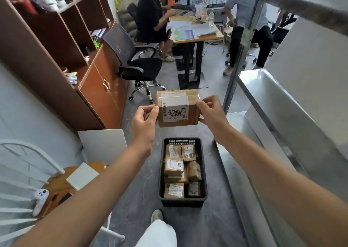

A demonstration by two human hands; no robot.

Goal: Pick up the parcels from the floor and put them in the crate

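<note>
1 parcel (193, 116), handwritten label (175, 112), pinched: L hand (145, 121), R hand (211, 113).

Bright, even indoor light with soft shadows. Glare whitens the metal shelf (282, 100) at the right. Wide-angle bending curves the edges; the bookcase (47, 30) at top left is blurred.

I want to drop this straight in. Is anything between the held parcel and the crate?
Nothing visible. The left hand and right hand hold the parcel in the air, with open space down to the open crate. Parcels inside already cover most of its bottom.
</note>
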